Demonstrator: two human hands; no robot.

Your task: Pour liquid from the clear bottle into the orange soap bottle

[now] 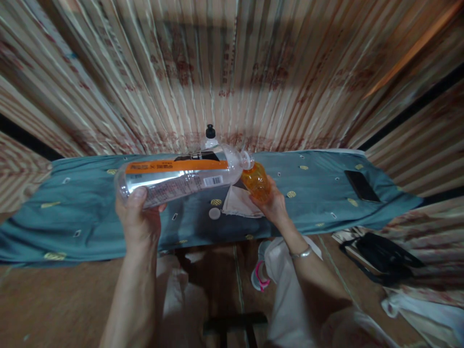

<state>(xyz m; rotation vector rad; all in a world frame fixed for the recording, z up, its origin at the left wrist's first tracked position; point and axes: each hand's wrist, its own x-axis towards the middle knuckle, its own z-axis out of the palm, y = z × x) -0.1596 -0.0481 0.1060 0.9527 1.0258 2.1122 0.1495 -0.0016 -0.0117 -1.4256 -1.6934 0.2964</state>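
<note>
My left hand (139,210) is closed around the base of a large clear plastic bottle (181,176) with an orange and silver label. The bottle lies nearly level in the air, its uncapped mouth pointing right. In my right hand (273,203) is a small orange translucent container (256,181), held right at the bottle's mouth; I cannot tell whether they touch. Below them on the table lie a folded pale cloth (239,202) and a round white cap (214,213). A bottle with a black top (210,131) stands behind the large bottle, partly hidden.
A teal patterned cloth covers the narrow table (90,208). A dark phone (361,185) lies at its right end. Pleated curtains (217,72) hang close behind. On the floor at right rests a black bag (384,256). A dark stool edge (235,321) shows below.
</note>
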